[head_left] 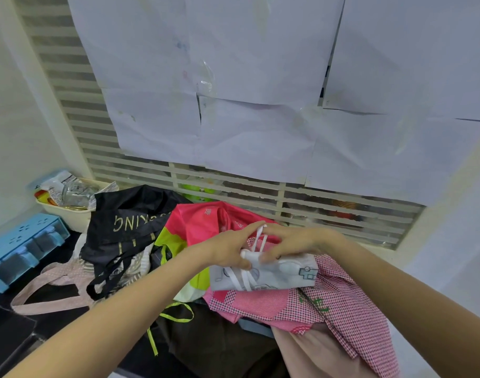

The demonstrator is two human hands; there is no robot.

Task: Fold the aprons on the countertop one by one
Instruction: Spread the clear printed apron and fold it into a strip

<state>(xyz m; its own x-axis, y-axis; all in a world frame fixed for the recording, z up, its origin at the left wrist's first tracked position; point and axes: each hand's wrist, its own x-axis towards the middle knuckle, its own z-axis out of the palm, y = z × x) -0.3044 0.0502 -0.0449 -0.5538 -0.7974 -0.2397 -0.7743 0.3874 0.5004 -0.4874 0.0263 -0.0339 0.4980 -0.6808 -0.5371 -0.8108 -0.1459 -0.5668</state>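
Both hands (256,245) pinch white apron's (277,271) ties (260,237)

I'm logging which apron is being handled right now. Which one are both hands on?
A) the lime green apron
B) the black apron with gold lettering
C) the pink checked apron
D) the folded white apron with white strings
D: the left hand and right hand both rest on the folded white apron, fingers at its white strings; it lies on top of the pink checked apron.
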